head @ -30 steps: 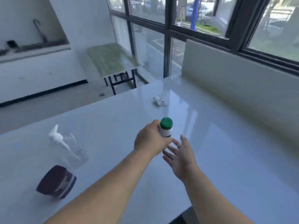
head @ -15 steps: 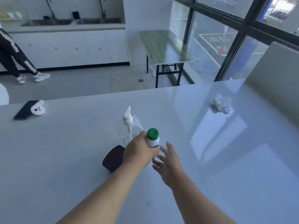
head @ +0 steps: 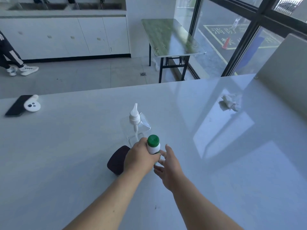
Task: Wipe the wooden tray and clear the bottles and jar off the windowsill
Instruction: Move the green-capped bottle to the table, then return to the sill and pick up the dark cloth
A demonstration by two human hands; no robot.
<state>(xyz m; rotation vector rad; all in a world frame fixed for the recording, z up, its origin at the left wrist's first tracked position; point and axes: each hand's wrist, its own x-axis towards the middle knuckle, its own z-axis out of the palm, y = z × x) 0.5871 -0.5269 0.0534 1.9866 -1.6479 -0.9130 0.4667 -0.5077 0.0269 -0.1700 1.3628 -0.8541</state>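
Observation:
My left hand (head: 141, 159) is wrapped around a small white bottle with a green cap (head: 153, 144), held upright just above the white table (head: 66, 155). My right hand (head: 169, 166) hovers beside the bottle with fingers spread, holding nothing. Right behind the bottle stands a clear pump bottle with a white nozzle (head: 135, 120). A jar with a dark maroon lid (head: 117, 159) sits just left of my left hand, partly hidden by it. No wooden tray is in view.
A crumpled white tissue (head: 230, 102) lies at the table's right. A black phone with a white round gadget (head: 25, 105) lies at the far left. Beyond the table are a green folding table (head: 171, 37), white cabinets, windows, and a person's legs (head: 11, 60).
The view has swung left; the pump bottle and maroon-lidded jar now sit right beside my hands. My left hand keeps the green-capped bottle and has brought it next to them.

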